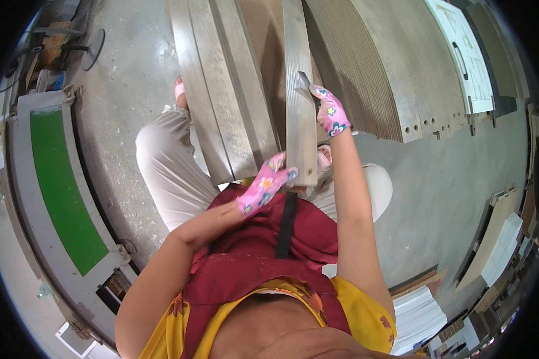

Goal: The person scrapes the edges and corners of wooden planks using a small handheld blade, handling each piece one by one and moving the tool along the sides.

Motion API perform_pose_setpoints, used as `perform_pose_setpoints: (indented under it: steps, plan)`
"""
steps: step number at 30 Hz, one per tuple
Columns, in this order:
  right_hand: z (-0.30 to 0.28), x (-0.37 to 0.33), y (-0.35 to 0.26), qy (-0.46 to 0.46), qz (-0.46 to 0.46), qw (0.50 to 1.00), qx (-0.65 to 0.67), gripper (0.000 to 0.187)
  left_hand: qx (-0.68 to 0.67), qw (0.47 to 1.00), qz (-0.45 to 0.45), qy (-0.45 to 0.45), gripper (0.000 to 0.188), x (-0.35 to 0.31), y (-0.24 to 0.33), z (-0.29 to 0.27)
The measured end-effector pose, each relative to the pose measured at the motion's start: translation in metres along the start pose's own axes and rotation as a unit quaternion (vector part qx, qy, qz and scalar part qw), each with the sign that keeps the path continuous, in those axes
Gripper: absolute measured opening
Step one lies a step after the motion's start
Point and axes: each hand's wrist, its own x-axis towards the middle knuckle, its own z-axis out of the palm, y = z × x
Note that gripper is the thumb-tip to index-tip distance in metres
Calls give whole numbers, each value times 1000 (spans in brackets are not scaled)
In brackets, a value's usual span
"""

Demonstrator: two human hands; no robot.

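Both of my hands wear pink flowered gloves. My right hand is closed round a flat metal scraper, its blade lying over a narrow wood-grain board. This board runs away from my lap, with a small hole near its near end. My left hand is at that board's left edge by the near end. Its fingers are spread, and a fingertip seems to touch the edge. To the left, several similar grey-brown boards lie side by side, their near ends close to my lap.
A large stack of brown panels stands on the right, with a white panel farther right. A grey bench with a green top runs along the left. White sheets lie behind me on the right. Grey concrete floor shows between.
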Motion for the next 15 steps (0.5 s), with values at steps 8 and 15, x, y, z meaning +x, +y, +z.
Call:
perform_pose_setpoints:
  steps: [8, 15]
  plan:
    - [28, -41, 15, -24, 43, 988, 144, 12, -9, 995, -83, -53, 43, -143, 63, -26]
    - [54, -146, -52, -54, 25, 989, 135, 15, 39, 996, -9, -83, 50, -193, 41, -28]
